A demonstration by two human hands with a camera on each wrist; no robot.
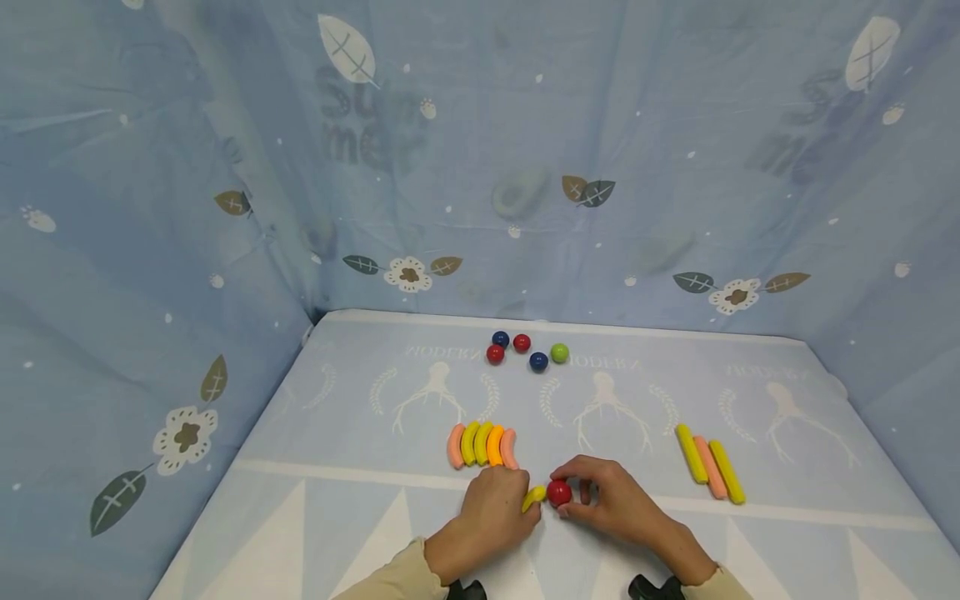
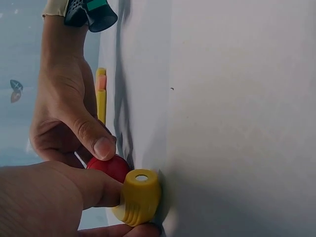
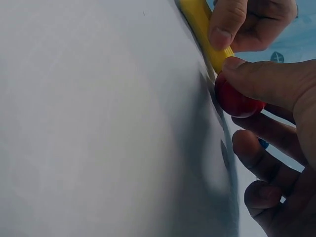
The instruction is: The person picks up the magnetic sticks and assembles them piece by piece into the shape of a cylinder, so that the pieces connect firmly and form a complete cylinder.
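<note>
Head view: across the table [image 1: 360, 457], we judge that should the right hand [image 1: 617, 498] relax its pinch, or the left hand [image 1: 493, 504] push the yellow piece [image 1: 533, 497] it grips, the pinched red ball [image 1: 558, 492] could roll away; we find this ball between both hands, at the yellow piece's tip

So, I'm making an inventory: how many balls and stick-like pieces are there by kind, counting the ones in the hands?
Balls, including the red ball in the right hand: 6
Curved pieces in the row: 5
Straight pieces: 3
Yellow piece in the left hand: 1
Total: 15
</note>
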